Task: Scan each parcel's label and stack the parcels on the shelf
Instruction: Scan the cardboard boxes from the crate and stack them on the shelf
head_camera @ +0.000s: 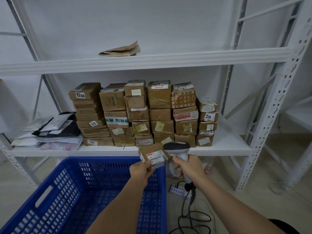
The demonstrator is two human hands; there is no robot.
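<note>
Parcel (154, 157), small, stiff, probably light, sits pinched at its lower corner by left hand (140, 171); right hand (189, 166) wraps scanner (177, 149).

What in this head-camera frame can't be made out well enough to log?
- Small parcel in the left hand: the label's fine print is too small to read.
- Scanner in the right hand: its window faces away, the trigger finger is hidden.
- Blue basket: near end cut off by the bottom edge.
- Rear parcel rows on the shelf: hidden by the front stacks.
</note>
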